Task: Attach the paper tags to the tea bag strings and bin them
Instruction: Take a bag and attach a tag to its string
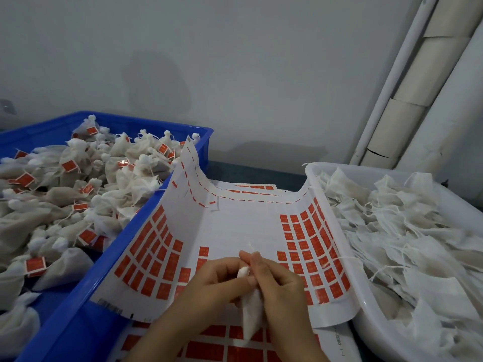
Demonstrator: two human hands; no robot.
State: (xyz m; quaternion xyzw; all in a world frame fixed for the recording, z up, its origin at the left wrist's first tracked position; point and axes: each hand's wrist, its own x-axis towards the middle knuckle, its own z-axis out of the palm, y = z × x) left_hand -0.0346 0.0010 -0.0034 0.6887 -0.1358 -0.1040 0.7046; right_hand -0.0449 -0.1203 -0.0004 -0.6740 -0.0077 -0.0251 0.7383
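Both my hands meet over a curled white sheet (235, 226) of orange paper tags. My left hand (211, 280) and my right hand (279, 280) together pinch the gathered top of one white tea bag (251, 317), whose pouch hangs down below my fingers. A short bit of its string (251, 247) sticks up above my fingertips. No tag is visible on it. Rows of orange tags (308, 246) remain on the sheet's left and right sides; its middle is bare.
A blue bin (86, 291) at the left holds a heap of tea bags with orange tags. A white tub (371, 322) at the right holds untagged bags with loose strings. More tag sheets (224, 346) lie underneath. Wall and pipes stand behind.
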